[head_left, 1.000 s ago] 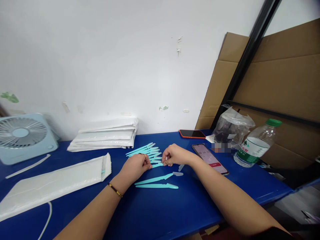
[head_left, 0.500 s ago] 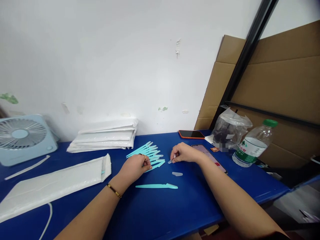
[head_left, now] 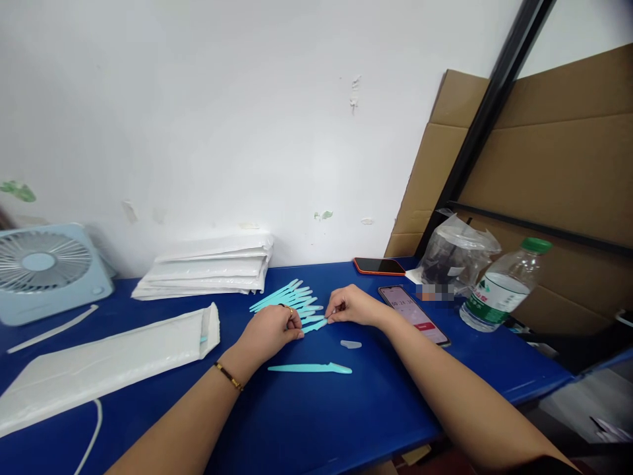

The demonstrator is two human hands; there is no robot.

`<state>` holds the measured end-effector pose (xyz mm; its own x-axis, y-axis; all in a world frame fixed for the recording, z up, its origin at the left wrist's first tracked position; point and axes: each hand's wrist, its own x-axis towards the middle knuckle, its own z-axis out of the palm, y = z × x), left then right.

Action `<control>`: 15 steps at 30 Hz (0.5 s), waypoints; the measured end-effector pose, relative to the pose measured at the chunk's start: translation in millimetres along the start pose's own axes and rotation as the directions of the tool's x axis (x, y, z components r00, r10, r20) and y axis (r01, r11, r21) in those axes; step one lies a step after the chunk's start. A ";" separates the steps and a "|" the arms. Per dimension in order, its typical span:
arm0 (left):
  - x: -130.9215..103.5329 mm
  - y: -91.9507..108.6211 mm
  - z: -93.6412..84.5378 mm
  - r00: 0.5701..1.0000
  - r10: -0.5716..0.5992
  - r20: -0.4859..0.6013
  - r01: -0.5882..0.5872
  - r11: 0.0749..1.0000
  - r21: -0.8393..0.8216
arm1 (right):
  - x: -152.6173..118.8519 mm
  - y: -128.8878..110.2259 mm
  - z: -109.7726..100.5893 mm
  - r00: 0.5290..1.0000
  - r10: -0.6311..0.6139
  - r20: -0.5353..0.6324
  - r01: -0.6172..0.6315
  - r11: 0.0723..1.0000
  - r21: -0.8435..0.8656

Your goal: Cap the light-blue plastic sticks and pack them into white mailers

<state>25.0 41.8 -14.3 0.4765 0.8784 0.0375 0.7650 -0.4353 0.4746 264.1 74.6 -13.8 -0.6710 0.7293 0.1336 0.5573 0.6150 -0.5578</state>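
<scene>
My left hand (head_left: 274, 326) is closed on the handle of a turquoise eyebrow razor (head_left: 314, 325) above the blue table. At the blade end of that razor, my right hand (head_left: 349, 307) pinches a small clear blade cap, mostly hidden by the fingers. Several more turquoise razors (head_left: 279, 295), with clear caps on their tips, lie fanned out behind the left hand. Nearer to me lies a single uncapped razor (head_left: 309, 368), blade end to the right. A loose clear cap (head_left: 351, 344) rests on the table just in front of my right hand.
White padded mailers (head_left: 202, 267) are stacked against the wall; another mailer (head_left: 123, 349) lies at left near a light-blue fan (head_left: 49, 270). On the right are a phone (head_left: 413, 313), an orange-edged phone (head_left: 380, 266), a bagged cup (head_left: 455, 254) and a water bottle (head_left: 504, 287).
My right hand has moved left with the cap and now meets the blade end of the razor in my left hand. The loose razor and loose cap have stayed put.
</scene>
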 end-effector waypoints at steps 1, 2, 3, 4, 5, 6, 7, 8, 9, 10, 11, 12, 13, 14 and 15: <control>1.2 -0.5 0.8 1.000 -0.003 -0.010 0.003 1.000 0.005 | 1.4 -3.3 1.8 1.000 -0.007 0.005 0.007 1.000 0.009; 1.9 -0.5 1.2 1.000 -0.009 -0.025 0.009 1.000 0.016 | 2.2 -6.8 2.5 1.000 -0.011 0.012 0.011 1.000 0.010; 1.8 0.0 1.0 0.999 -0.014 -0.047 0.016 0.999 0.030 | 2.2 -10.5 1.8 1.000 -0.010 0.015 0.010 1.000 0.003; 0.9 1.2 0.2 0.997 -0.019 -0.071 0.022 0.999 0.042 | 1.0 -14.2 -0.5 1.000 -0.001 0.013 0.001 1.000 -0.014; -0.9 2.9 -1.1 0.995 -0.019 -0.094 0.023 0.999 0.048 | -1.3 -17.7 -4.3 1.000 0.016 0.014 -0.015 0.999 -0.038; -3.6 5.2 -2.7 0.994 -0.009 -0.105 0.013 0.999 0.044 | -4.7 -21.0 -9.1 0.999 0.040 0.026 -0.038 0.997 -0.061; -6.8 7.8 -4.4 0.996 0.014 -0.092 -0.012 1.000 0.028 | -9.1 -23.9 -14.3 0.996 0.069 0.061 -0.064 0.995 -0.077; -10.4 10.5 -5.9 0.998 0.050 -0.047 -0.050 0.999 -0.001 | -14.1 -26.3 -19.2 0.988 0.100 0.116 -0.091 0.992 -0.084; -13.7 13.1 -6.9 0.995 0.092 0.030 -0.091 0.995 -0.037 | -19.2 -28.1 -23.2 0.975 0.129 0.179 -0.115 0.990 -0.084; -16.6 15.3 -7.4 0.984 0.133 0.117 -0.125 0.989 -0.076 | -24.0 -29.3 -26.0 0.960 0.153 0.236 -0.138 0.987 -0.080; -18.6 16.9 -7.1 0.967 0.165 0.196 -0.147 0.983 -0.107 | -28.3 -29.8 -27.3 0.946 0.171 0.276 -0.156 0.985 -0.074; -19.7 17.9 -6.3 0.952 0.179 0.247 -0.152 0.981 -0.122 | -31.8 -29.7 -27.5 0.938 0.186 0.292 -0.174 0.982 -0.068; -19.7 18.2 -5.0 0.949 0.170 0.265 -0.142 0.982 -0.122 | -34.4 -29.2 -26.8 0.935 0.203 0.292 -0.193 0.979 -0.063; -18.9 18.0 -3.6 0.956 0.148 0.253 -0.123 0.986 -0.111 | -36.2 -28.5 -25.8 0.932 0.221 0.288 -0.214 0.975 -0.056; -17.4 17.4 -2.2 0.967 0.119 0.226 -0.099 0.990 -0.097 | -37.2 -27.6 -24.7 0.928 0.241 0.285 -0.236 0.970 -0.050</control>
<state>29.1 19.4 -4.8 0.6496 0.7528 -0.1063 0.6686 -0.4990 0.5513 285.7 37.8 16.9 -0.6278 0.7394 -0.2434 0.7240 0.4397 -0.5316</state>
